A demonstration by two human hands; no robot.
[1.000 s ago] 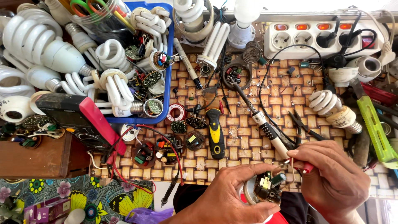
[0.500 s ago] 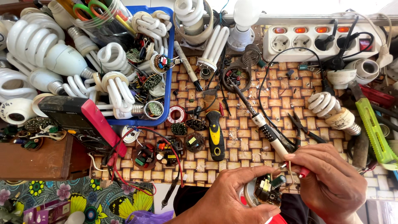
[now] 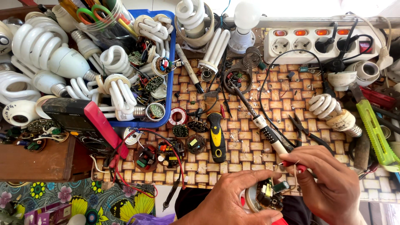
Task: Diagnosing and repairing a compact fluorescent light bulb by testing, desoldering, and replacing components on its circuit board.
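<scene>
Left hand point(image 3: 233, 200) is gripping the lamp circuit board point(image 3: 268, 195) steady at lower centre while right hand point(image 3: 329, 183) is pinching red-handled pliers point(image 3: 293, 166), working best with small, careful pulls.

left hand point(image 3: 233, 200): low centre of view, palm up, fingers curled inward, thumb pressed along the lower edge, closed in a cupping grip | right hand point(image 3: 329, 183): just beside it, knuckles up, wrist bent, thumb and forefinger pinched tight | fingertips of both hands nearly meeting
</scene>
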